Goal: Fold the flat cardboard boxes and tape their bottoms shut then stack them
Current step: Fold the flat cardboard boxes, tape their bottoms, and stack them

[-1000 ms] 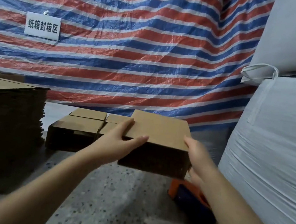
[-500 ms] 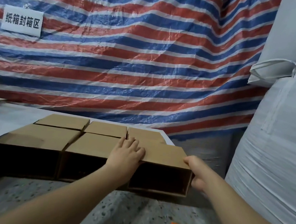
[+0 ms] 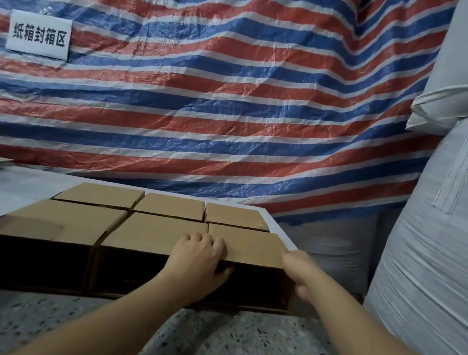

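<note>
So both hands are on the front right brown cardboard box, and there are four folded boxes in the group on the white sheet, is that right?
Not quite. The head view shows six folded boxes, two rows of three. Both the left hand and right hand are on the front right brown cardboard box, on the white sheet.

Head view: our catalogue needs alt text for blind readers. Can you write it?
Two bare hands grip a folded cardboard box, the near right one of six lying in two rows on a white sheet. The left hand grips its top edge, the right hand its right corner.
</note>
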A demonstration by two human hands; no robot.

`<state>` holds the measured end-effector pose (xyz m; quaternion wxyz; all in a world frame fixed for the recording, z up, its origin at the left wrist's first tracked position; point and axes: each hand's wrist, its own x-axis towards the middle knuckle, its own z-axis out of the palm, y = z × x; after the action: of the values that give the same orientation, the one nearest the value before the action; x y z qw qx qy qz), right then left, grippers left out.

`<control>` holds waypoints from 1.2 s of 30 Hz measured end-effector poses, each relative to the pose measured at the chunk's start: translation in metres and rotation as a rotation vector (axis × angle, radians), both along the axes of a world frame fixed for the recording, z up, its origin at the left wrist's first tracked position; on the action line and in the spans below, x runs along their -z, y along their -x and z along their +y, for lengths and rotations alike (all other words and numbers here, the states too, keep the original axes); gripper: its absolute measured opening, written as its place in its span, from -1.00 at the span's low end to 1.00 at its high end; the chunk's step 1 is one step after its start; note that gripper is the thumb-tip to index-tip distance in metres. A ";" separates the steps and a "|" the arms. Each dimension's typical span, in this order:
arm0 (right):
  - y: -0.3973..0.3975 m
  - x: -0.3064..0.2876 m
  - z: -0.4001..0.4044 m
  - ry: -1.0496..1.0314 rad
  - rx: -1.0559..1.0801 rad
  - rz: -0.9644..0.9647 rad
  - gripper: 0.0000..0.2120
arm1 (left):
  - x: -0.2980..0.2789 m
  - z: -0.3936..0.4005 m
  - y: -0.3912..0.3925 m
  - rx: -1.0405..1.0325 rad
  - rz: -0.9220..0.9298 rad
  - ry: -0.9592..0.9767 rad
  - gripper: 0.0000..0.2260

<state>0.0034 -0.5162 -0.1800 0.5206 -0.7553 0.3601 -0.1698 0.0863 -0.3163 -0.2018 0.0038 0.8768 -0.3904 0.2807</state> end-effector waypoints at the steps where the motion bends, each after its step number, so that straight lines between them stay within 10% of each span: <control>1: 0.000 0.000 0.001 0.001 -0.008 -0.001 -0.60 | 0.000 0.000 0.000 0.003 -0.004 0.006 -0.55; 8: 0.022 -0.015 0.011 0.046 0.066 -0.034 -0.43 | -0.013 0.018 0.018 0.081 -0.056 0.079 -0.32; 23: 0.114 -0.109 0.135 0.552 -0.097 0.018 -0.69 | -0.097 0.154 0.122 0.078 -0.096 0.244 -0.70; 36: 0.104 -0.187 0.330 0.757 -0.388 -0.213 -0.64 | -0.173 0.385 0.076 -0.451 -0.037 0.212 -0.63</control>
<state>-0.1009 -0.1866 0.0073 0.2637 -0.9248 0.0681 -0.2658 0.0102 0.0689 -0.0293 0.0260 0.9311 -0.1532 0.3299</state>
